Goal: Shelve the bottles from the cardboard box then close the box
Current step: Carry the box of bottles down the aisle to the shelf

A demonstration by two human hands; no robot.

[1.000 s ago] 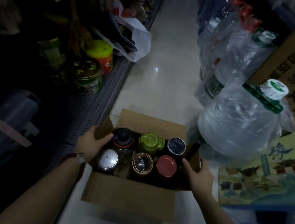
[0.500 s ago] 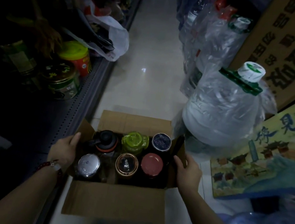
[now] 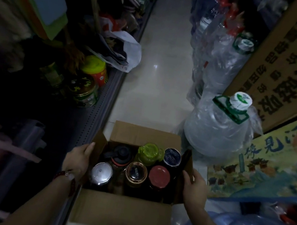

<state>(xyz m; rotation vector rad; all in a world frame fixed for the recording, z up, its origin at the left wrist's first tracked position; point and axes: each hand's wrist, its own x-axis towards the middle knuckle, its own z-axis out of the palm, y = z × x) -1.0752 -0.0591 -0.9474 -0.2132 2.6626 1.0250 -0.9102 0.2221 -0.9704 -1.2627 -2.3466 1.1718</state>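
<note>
An open cardboard box (image 3: pixel 122 213) sits low in the aisle with all its flaps up or folded out. Inside stand several bottles, seen from above: a black-capped one (image 3: pixel 121 153), a lime-green one (image 3: pixel 149 151), a dark blue lid (image 3: pixel 172 156), a silver lid (image 3: pixel 101 172), a gold-rimmed lid (image 3: pixel 136 172) and a red lid (image 3: pixel 159 175). My left hand (image 3: pixel 78 159) grips the box's left side flap. My right hand (image 3: pixel 194 187) holds the right side flap.
A dark metal shelf (image 3: pixel 94 108) runs along the left, holding a yellow-lidded jar (image 3: pixel 95 68), a green tin (image 3: pixel 84 92) and a white plastic bag (image 3: pixel 125 52). Large wrapped water jugs (image 3: pixel 217 133) and cartons line the right. Pale tiled floor (image 3: pixel 160 66) stretches ahead.
The view has swung slightly; the box now appears a little more to the left and lower. Both hands stay on the box's side flaps.
</note>
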